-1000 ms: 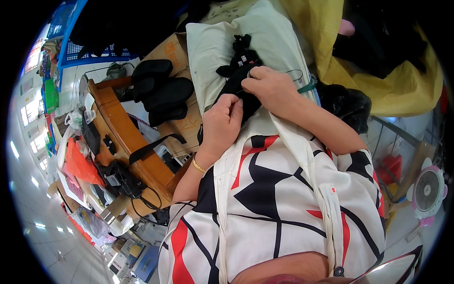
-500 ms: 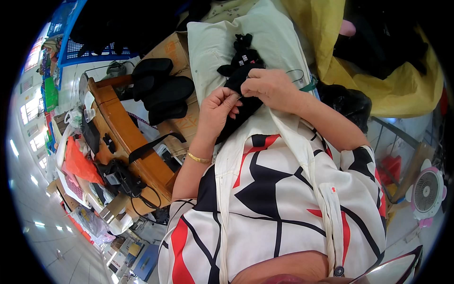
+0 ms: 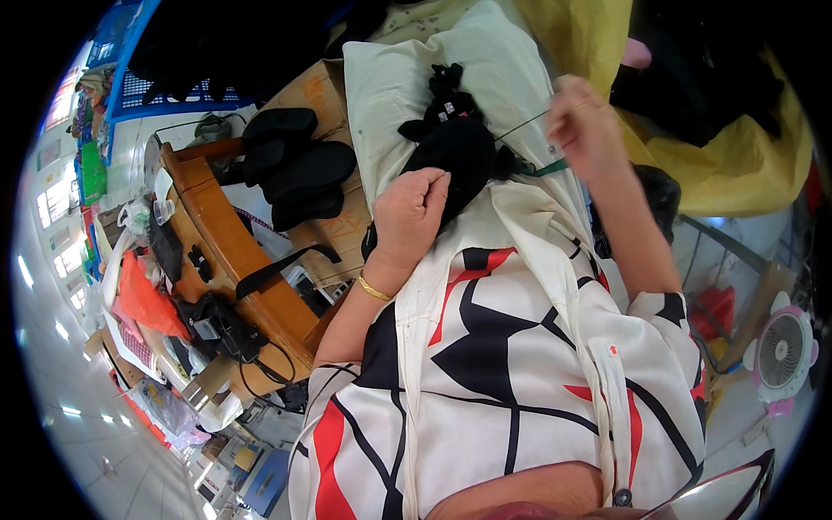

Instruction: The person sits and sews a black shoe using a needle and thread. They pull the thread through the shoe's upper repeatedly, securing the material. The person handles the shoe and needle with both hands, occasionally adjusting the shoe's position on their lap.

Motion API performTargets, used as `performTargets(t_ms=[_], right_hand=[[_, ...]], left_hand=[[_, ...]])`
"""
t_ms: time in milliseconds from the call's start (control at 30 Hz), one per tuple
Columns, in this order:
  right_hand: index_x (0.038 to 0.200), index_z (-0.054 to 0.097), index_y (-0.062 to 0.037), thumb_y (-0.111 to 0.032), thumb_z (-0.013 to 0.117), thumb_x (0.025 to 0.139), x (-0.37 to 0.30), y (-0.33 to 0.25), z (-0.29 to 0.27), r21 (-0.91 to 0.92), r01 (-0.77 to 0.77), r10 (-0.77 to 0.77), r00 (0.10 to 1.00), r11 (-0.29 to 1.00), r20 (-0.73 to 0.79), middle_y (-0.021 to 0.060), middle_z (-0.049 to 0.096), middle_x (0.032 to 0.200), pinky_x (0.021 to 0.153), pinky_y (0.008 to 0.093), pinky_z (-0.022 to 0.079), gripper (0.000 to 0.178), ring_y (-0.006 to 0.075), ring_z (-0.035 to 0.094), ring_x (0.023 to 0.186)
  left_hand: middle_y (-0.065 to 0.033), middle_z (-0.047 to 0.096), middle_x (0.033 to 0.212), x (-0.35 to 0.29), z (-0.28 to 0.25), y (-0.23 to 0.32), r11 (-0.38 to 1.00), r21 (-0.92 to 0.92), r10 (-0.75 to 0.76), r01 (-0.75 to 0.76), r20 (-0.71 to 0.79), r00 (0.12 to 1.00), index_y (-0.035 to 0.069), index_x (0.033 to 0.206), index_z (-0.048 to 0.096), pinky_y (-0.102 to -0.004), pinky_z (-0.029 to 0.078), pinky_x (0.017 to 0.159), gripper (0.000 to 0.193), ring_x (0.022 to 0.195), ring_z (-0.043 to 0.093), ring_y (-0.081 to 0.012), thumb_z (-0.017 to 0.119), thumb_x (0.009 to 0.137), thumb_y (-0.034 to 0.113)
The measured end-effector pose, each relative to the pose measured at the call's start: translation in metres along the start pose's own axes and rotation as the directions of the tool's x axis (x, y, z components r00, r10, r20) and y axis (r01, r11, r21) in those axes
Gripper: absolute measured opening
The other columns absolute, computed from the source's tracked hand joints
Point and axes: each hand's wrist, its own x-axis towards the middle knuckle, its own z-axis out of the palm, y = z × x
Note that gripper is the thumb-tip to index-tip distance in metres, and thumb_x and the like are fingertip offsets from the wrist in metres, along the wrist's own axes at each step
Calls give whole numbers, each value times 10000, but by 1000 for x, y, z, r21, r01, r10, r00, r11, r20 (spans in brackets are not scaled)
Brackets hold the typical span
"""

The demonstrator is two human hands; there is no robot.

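Observation:
A black fabric piece (image 3: pixel 458 143) lies on a pale cream cloth (image 3: pixel 390 95) spread over my lap. My left hand (image 3: pixel 407 212) pinches the black fabric at its near end, fingers closed on it. My right hand (image 3: pixel 582 117) is raised to the right, fingers pinched on a thin dark thread (image 3: pixel 520 128) that runs taut back to the black fabric. A green strip (image 3: pixel 546 166) shows beside the fabric under my right wrist. I wear a white top with black and red shapes and a gold bracelet on my left wrist.
A cardboard box (image 3: pixel 325 221) with black sandals (image 3: pixel 299 169) on it stands to my left. Beyond it is a wooden bench (image 3: pixel 234 251) with black straps and clutter. Yellow cloth (image 3: pixel 719 165) is heaped at the right. A small fan (image 3: pixel 784 347) stands lower right.
My right hand has lifted off the black fabric and swung up to the right, drawing the thread out. My left hand stayed on the fabric.

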Motion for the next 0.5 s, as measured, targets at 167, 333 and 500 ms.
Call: performTargets(t_ms=[167,333,500], right_hand=[[743,442,-48,-92,488,1021,27,-57,-111,326,382,-175,838,865,-518,34,462,668,1069,500,465,285,168,474,605],[803,485,-24,-66,492,1015,24,-61,-121,134,516,-301,670,846,-679,38,471,670,1047,540,481,216,159,477,611],[843,506,-16,-50,510,999,17,-79,-108,109,559,-434,738,822,-517,45,486,677,1023,540,503,160,159,477,612]], left_hand=[[-112,657,780,4,1,-3,998,49,24,-24,-3,1000,61,862,650,-373,503,601,56,691,639,-301,692,864,99],[-91,641,767,6,1,-5,981,162,111,-108,-7,994,83,872,648,-372,499,577,57,671,630,-284,692,862,118],[-66,602,708,10,-4,-10,843,438,354,-312,-15,935,112,882,662,-350,470,530,86,625,609,-250,728,839,145]])
